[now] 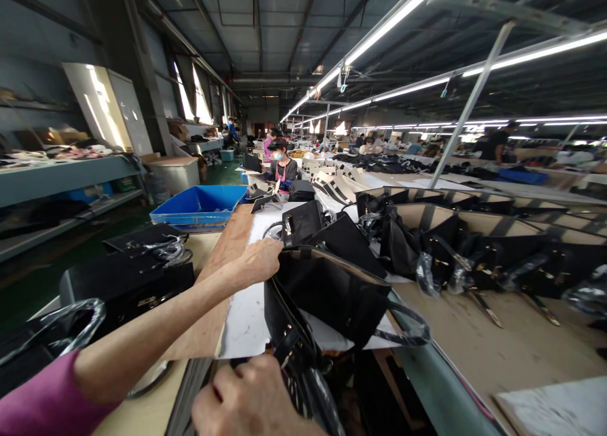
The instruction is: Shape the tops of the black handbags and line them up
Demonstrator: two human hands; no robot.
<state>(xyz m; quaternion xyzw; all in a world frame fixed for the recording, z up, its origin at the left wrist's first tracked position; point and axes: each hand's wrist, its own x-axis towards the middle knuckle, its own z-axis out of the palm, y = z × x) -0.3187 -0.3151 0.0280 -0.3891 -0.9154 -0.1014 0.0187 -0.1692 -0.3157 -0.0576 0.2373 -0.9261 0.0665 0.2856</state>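
A black handbag (332,290) with a tan inner edge lies tilted over the white sheet in front of me. My left hand (260,259), arm stretched out, is closed on the bag's far upper corner. Close to me, my right hand (251,395) is curled against the near end of the same bag, by its gold-studded side strap; its fingertips are hidden. One plastic-wrapped handle (408,325) sticks out to the right. Just behind the bag lie another black bag (348,240) and an upright black piece with metal fittings (302,223).
Several black handbags (493,249) stand in rows on the right-hand table (474,347). More black bags (128,278) lie at left. A blue bin (199,203) sits beyond them. A masked co-worker (284,167) sits ahead; a slanted metal post (469,110) rises at right.
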